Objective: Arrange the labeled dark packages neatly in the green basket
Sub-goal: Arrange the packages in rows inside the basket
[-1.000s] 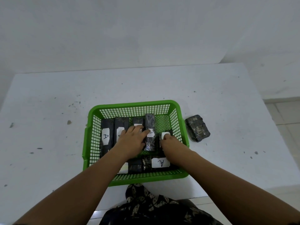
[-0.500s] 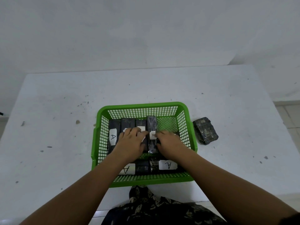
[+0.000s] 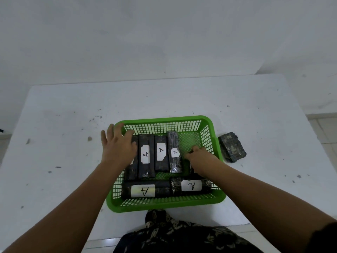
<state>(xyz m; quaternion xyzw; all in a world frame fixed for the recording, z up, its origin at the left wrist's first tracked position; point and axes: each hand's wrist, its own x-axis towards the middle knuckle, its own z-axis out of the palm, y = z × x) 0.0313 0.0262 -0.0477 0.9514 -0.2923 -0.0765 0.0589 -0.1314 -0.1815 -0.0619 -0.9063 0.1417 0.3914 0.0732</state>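
fingers of the left hand [image 3: 117, 147] are spreading flat over the leftmost package, right hand [image 3: 197, 157] fingers curling on something hidden, six labeled packages [image 3: 160, 154] lying inside the green basket [image 3: 164, 202] at centre frame, one stray package [image 3: 232, 147] waiting outside at right.

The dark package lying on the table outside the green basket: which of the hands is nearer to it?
The right hand: it is inside the basket near its right wall, with the package just beyond. The left hand is over the basket's far-left corner.
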